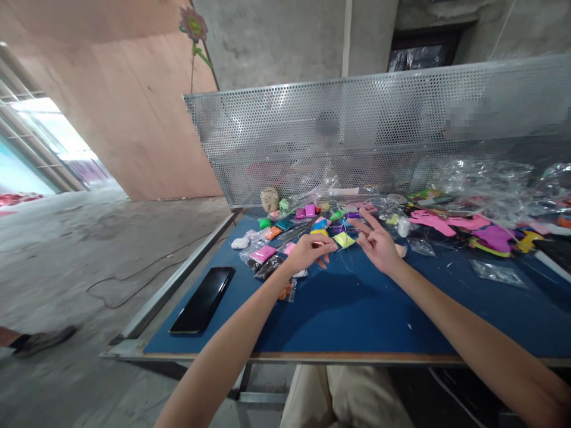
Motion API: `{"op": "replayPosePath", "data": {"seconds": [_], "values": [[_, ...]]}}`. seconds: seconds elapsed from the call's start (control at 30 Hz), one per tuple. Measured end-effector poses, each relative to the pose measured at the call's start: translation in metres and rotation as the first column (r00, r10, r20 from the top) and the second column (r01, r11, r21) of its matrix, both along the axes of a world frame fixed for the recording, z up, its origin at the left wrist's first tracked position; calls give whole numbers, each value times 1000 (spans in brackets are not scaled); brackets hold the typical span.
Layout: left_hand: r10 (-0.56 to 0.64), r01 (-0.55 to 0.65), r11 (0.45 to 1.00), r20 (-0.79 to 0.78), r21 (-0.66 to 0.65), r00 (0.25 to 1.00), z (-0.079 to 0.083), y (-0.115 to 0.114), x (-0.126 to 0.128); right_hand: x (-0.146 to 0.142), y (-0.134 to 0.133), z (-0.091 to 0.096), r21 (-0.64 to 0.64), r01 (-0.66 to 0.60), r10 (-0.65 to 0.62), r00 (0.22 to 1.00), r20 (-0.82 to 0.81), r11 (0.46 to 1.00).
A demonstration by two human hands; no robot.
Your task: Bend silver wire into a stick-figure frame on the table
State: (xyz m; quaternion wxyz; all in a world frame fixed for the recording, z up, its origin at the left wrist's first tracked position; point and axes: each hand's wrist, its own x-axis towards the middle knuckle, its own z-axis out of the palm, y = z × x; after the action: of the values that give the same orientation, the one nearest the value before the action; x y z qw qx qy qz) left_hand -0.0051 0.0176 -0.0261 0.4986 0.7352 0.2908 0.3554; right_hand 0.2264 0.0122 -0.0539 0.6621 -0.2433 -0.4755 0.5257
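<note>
My left hand (312,251) hangs over the blue table with thumb and fingertips pinched together. Whatever sits in that pinch is too small to make out. Just right of its fingertips is a pale yellow piece (344,239); I cannot tell whether they touch. My right hand (378,246) is on the other side of that piece, two fingers stretched up and apart, the others curled in against the thumb. Any item in the curled fingers is hidden. Faint thin strands show between the hands. Small bright packets, including a pink packet (263,254), lie left of my left hand.
A black phone (202,300) lies at the table's left. Pink cut-out shapes (432,221) and clear plastic bags (486,184) cover the right rear. A perforated metal panel (276,125) stands behind the table (339,321). Another person's foot (47,340) shows at far left.
</note>
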Motion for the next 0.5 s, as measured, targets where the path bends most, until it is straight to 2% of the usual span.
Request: {"op": "replayPosePath", "data": {"seconds": [0.2,0.3,0.4,0.5], "values": [[-4,4,1000,25,1,1000,-1,1,1,-3,-4,2,-8,-16,16,997,71,1000],[-6,6,1000,27,6,1000,-1,2,1,-4,-4,3,-43,-19,22,997,70,999],[8,-7,1000,63,-9,998,-2,3,1,-5,-5,3,-24,-34,36,997,75,999],[44,-41,999,114,-30,993,-5,5,3,-6,-8,3,-32,-104,108,972,209,994]]}}
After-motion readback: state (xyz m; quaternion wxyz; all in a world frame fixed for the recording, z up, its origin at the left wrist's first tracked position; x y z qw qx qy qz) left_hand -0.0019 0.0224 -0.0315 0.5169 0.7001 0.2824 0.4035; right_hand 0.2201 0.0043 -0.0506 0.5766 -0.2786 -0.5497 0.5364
